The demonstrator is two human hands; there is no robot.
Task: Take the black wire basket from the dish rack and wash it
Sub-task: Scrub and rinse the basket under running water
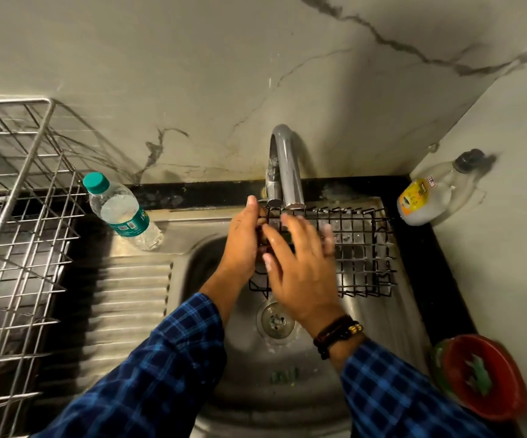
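Left hand (244, 238) holds black wire basket (360, 248); right hand (300, 263) apparently touches it.

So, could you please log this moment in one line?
washing | black wire basket: in sink under tap | left hand: grips its end | right hand: rests open on basket

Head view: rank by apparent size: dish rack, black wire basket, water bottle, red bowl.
1. dish rack
2. black wire basket
3. water bottle and red bowl: look alike, bowl nearer camera, unranked.
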